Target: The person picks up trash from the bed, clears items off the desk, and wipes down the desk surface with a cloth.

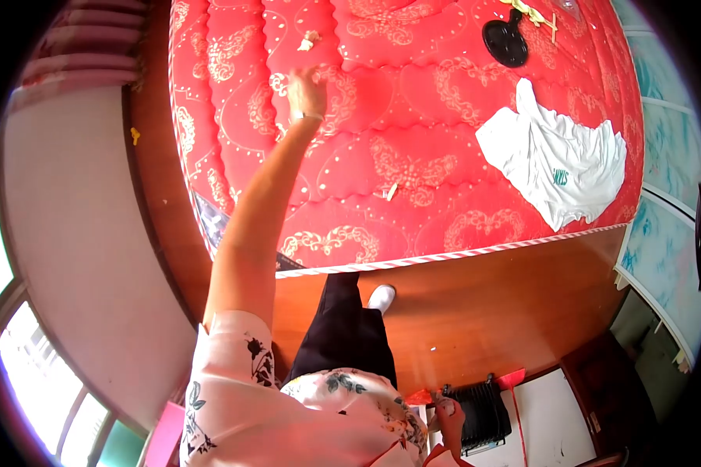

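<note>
My left hand (307, 95) reaches far over the red patterned mattress (366, 226), low above its surface, with fingers slightly bent and apart and nothing visible in them. Just beyond the fingertips lies a small crumpled pale scrap (309, 40). Another small pale scrap (392, 191) rests nearer the mattress's front edge. My right hand (449, 414) is down beside my waist at the bottom of the view; its fingers are too small and unclear to read. A white shirt (565, 167) with green lettering lies spread on the right of the mattress.
A black pan-shaped item (506, 43) and yellowish strips (531, 11) lie at the back right. Blue patterned panels (670, 148) stand along the right side. On the wooden floor (459, 311) is a yellow scrap (135, 136); a black ribbed object (483, 414) sits lower right.
</note>
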Motion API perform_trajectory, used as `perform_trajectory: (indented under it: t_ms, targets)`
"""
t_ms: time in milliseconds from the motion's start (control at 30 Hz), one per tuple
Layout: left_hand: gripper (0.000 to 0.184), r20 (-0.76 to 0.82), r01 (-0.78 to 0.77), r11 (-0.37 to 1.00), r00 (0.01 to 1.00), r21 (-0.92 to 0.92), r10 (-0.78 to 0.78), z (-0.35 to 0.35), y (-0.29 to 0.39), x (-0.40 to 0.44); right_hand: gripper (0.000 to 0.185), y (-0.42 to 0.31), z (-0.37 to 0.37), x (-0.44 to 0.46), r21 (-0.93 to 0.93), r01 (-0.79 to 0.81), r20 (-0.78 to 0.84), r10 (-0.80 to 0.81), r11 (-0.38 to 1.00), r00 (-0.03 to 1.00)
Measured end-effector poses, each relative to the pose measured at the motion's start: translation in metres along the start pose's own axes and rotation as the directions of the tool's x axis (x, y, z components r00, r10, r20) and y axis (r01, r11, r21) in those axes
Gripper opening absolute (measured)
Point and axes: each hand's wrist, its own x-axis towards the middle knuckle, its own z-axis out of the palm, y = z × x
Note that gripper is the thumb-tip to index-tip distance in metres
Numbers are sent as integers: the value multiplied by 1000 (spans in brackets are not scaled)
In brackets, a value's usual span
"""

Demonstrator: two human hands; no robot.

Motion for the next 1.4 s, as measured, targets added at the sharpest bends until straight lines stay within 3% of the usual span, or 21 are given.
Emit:
perform_trajectory:
  t_ms: [33, 100, 133, 200, 233, 267, 300, 333, 367, 433, 500, 567, 733, 900, 967, 1067, 1200, 1267, 1400]
  targets:
    - [36, 55, 105, 994, 993, -24, -103, -3, 10, 28, 33, -4, 0, 2, 0, -2, -5, 2, 1000, 1000]
    - [29, -14, -16, 1000, 1000, 25, 16, -2, 14, 65, 34, -9, 0, 5, -76, 113, -20, -115, 991, 993]
    - [23, -43, 41, 998, 998, 45, -39, 11, 10, 78, 34, -6, 0, 7, -77, 109, -26, -112, 991, 993]
    - [18, 82, -8, 996, 997, 87, 1, 38, -22, 95, 36, 1, 2, 11, -124, 107, -15, -110, 987, 994]
    - [17, 241, -32, 982, 970, 188, -15, 39, -28, 100, 36, -3, 2, 10, -124, 103, -20, -106, 987, 994]
    - [17, 245, -31, 983, 969, 181, -14, 46, -27, 97, 37, -9, 3, 8, -89, 92, -29, -95, 992, 995]
    - [15, 224, 282, 934, 946, -218, -233, 32, -2, 87, 38, -12, 3, 4, -55, 80, -38, -82, 995, 996]
    - [14, 290, 514, 644, 856, -566, -428, 17, 22, 75, 38, -12, 1, 2, -56, 75, -42, -77, 996, 996]
    - [12, 398, 535, 412, 837, -737, -376, 2, 43, 62, 37, -10, 1, 4, -75, 72, -47, -76, 995, 996]
    - [13, 567, 578, 75, 814, -812, -127, -45, 86, 27, 37, -10, 4, 7, -94, 73, -62, -79, 993, 995]
    - [12, 657, 656, -40, 748, -753, -99, -100, 131, -12, 37, -17, 0, 11, -186, 103, -47, -114, 977, 992]
    - [25, 705, 699, -141, 709, -702, 1, -157, 170, -37, 38, -25, 1, 14, -165, 115, -49, -125, 980, 991]
    - [26, 694, 694, -98, 719, -713, 40, -249, 217, -67, 37, -62, 6, 14, -130, 206, 6, -207, 970, 978]
    - [29, 704, 709, -159, 704, -687, 97, -310, 252, -83, 39, -23, 4, 32, -84, 307, -6, -309, 948, 951]
    - [29, 701, 710, -134, 704, -692, 113, -334, 264, -92, 40, -22, 4, 33, -159, 417, -11, -424, 895, 906]
    - [30, 702, 716, -105, 697, -690, 145, -370, 286, -110, 40, -34, -4, 20, -183, 405, 5, -411, 896, 912]
    - [33, 669, 707, -139, 703, -693, 243, -411, 316, -144, 42, 14, -22, 42, -113, 416, 12, -418, 902, 909]
    - [33, 637, 672, -103, 733, -734, 239, -426, 334, -168, 42, 35, -29, 47, -221, 458, -64, -481, 861, 874]
    - [34, 622, 678, -131, 722, -723, 302, -449, 360, -212, 42, 89, -42, 58, -167, 490, -123, -511, 855, 851]
